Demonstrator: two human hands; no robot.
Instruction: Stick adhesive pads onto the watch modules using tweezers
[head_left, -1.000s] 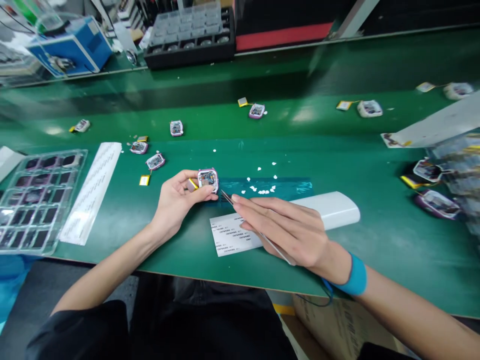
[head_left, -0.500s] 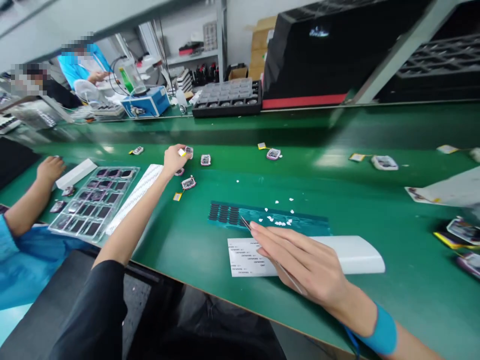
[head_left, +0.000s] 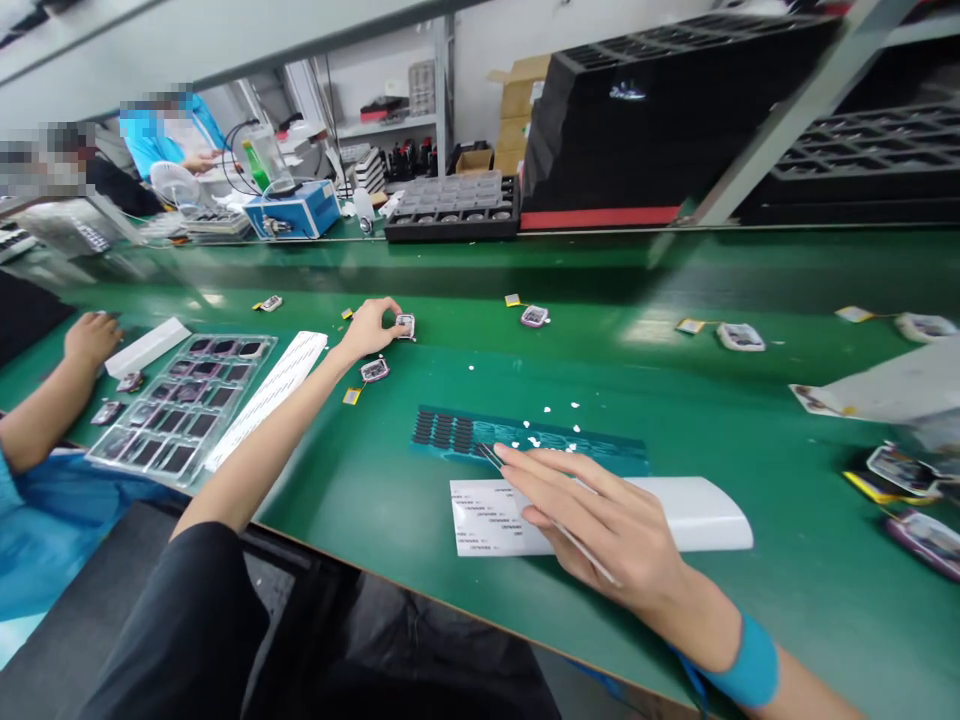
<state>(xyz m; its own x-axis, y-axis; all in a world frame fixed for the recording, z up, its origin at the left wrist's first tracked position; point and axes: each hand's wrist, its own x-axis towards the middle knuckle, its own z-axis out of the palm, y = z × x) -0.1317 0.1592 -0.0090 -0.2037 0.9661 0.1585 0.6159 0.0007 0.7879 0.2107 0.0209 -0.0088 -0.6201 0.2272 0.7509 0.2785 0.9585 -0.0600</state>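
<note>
My left hand [head_left: 369, 330] reaches out across the green bench. Its thumb and fingers close on the sides of a small square electronic module [head_left: 406, 325] with a pale rim. Nearer to me lies another module [head_left: 375, 370], wired to a yellow-edged battery [head_left: 352, 396]. In my right hand [head_left: 611, 520] is a pair of metal tweezers [head_left: 491, 456], their tips over a teal sheet [head_left: 600, 450] with rows of black stickers [head_left: 444, 432]. Small white pieces [head_left: 576, 428] are scattered on and around the sheet. Under my right hand lies a white printed strip [head_left: 487, 520].
Left of me, a co-worker's hand [head_left: 94, 340] rests near a clear compartment tray [head_left: 180, 410] and a white strip [head_left: 274, 395]. More modules [head_left: 741, 337] with batteries lie farther right. Black trays [head_left: 607, 130] are stacked at the back, beside a blue box [head_left: 292, 210].
My left hand has let go of one module with a battery, moved slightly right and closed on the neighbouring module. My right hand stays at the teal sheet with the tweezers. The view shifted slightly.
</note>
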